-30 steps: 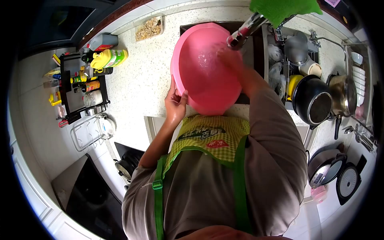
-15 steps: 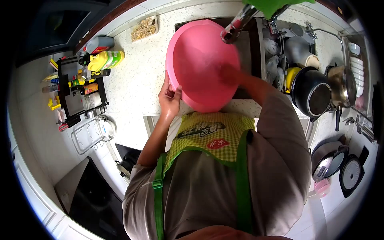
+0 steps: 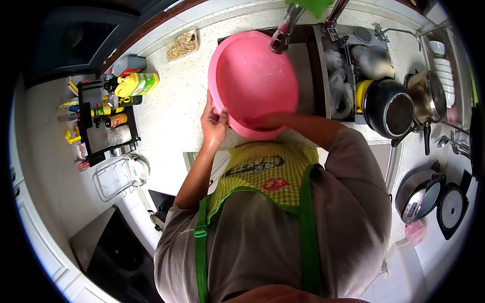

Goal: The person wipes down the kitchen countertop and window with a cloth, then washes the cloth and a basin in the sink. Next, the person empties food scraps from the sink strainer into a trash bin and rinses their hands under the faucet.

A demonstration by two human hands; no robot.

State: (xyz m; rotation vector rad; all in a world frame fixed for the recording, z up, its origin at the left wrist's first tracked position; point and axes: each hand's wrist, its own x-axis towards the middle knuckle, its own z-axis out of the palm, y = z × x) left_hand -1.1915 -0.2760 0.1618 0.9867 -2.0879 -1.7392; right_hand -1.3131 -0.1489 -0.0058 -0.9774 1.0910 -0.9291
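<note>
A pink plastic basin (image 3: 252, 76) rests tilted over the sink, its wet inside turned toward me. My left hand (image 3: 214, 121) is closed on its left rim, thumb on the near side and fingers along the outer wall. Inside the basin, close to its lower edge, my right hand (image 3: 268, 121) lies against or just above the inner surface. Motion smears its fingers, so I cannot make out whether they hold anything. Above the basin's upper right edge hangs the faucet (image 3: 279, 43).
The dark-edged sink (image 3: 310, 76) shows right of the basin. Further right stand a black pot (image 3: 399, 113), a steel pot (image 3: 427, 96) and stacked white bowls (image 3: 443, 73). On the left are a yellow detergent bottle (image 3: 136, 84), a condiment rack (image 3: 87, 121) and a plastic container (image 3: 183, 45).
My right hand has moved down and left inside the basin, from its right side to the lower edge. The left hand keeps its hold on the rim. The view has shifted slightly.
</note>
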